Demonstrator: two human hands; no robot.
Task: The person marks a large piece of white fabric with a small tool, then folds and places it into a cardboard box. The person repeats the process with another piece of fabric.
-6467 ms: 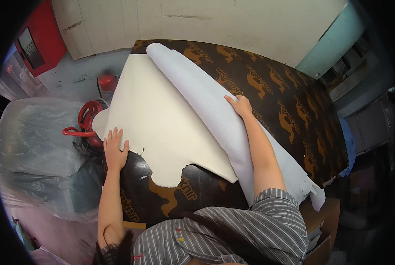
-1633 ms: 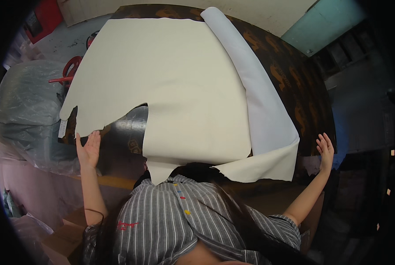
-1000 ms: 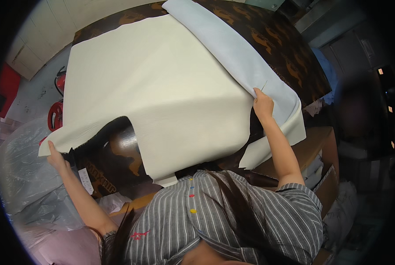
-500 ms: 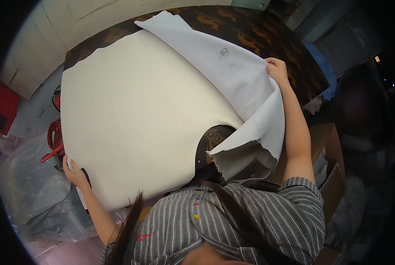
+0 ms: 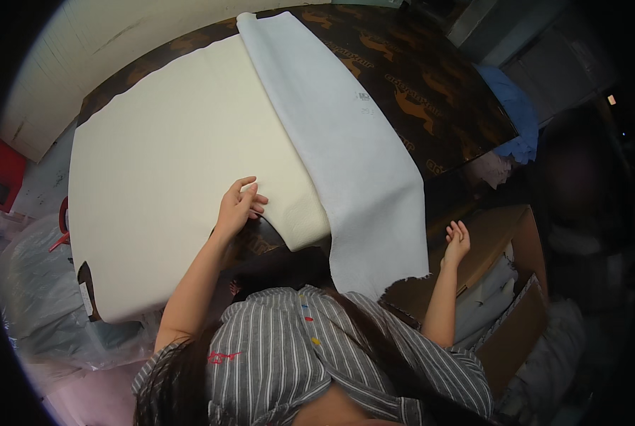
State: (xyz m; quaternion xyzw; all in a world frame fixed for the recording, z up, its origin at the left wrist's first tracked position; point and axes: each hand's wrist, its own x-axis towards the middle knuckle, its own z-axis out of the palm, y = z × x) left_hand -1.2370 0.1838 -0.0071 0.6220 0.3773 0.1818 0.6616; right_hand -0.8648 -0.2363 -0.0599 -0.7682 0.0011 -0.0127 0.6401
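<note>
A large cream hide, smooth like leather (image 5: 168,135), is spread over the dark patterned table top (image 5: 467,106). Its right part is folded back, so the pale grey-blue underside (image 5: 339,135) shows as a long flap with small stamped marks. The flap's ragged near end hangs over the front edge close to my body. My left hand (image 5: 239,206) is at the curved notch in the hide's front edge, fingers loosely bent and apart, gripping nothing. Right of the flap, clear of it, my right hand (image 5: 457,243) hovers with its fingers loosely curled and nothing in them.
An open cardboard box (image 5: 523,241) with grey-white pieces stands at the right by my forearm. Clear plastic sheeting (image 5: 47,291) lies at the left below a red tool handle (image 5: 60,243). Blue material (image 5: 520,117) hangs beyond the table's right corner. A pale wall (image 5: 118,42) borders the far left.
My right hand has let go of the flap and dropped nearer my body; the flap now lies flatter. My left hand has moved from the hide's left corner to the notch.
</note>
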